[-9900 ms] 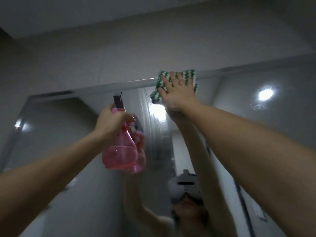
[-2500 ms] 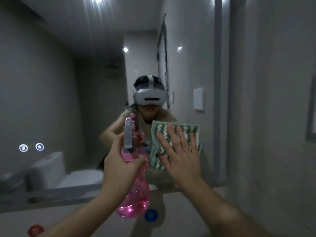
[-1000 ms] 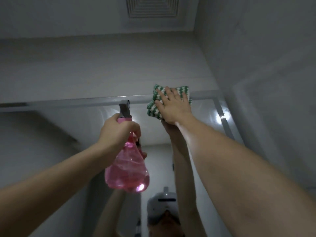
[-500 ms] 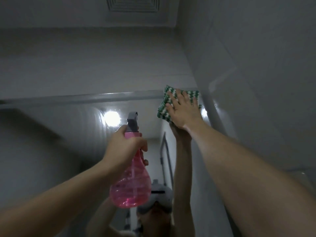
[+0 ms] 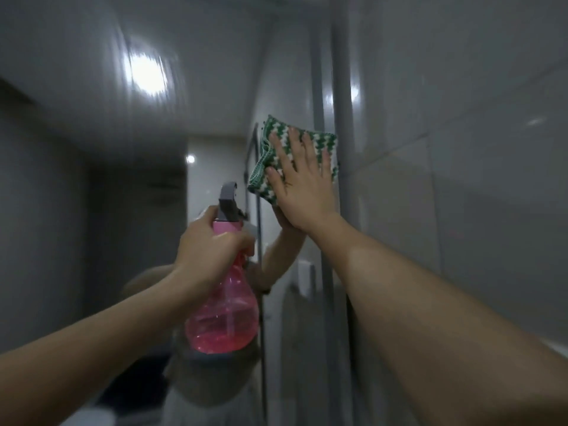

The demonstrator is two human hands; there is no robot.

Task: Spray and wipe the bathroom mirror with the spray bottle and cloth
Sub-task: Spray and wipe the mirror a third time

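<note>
The mirror point(image 5: 107, 179) fills the left and middle of the head view. My right hand point(image 5: 302, 182) presses a green-and-white cloth point(image 5: 278, 133) flat against the glass with straight fingers, close to the mirror's right edge strip point(image 5: 341, 149). My left hand point(image 5: 209, 244) grips the neck of a pink spray bottle point(image 5: 226, 315) with a grey nozzle point(image 5: 228, 202), held upright just in front of the glass, below and left of the cloth. The bottle hides part of my reflection.
A grey tiled wall point(image 5: 461, 149) stands right beside the mirror on the right. A ceiling light point(image 5: 147, 73) and a white wall plate point(image 5: 305, 278) show as reflections in the glass.
My right hand has slid the cloth down from the mirror's top edge along its right side. The view has tilted downward. My left hand has kept hold of the bottle.
</note>
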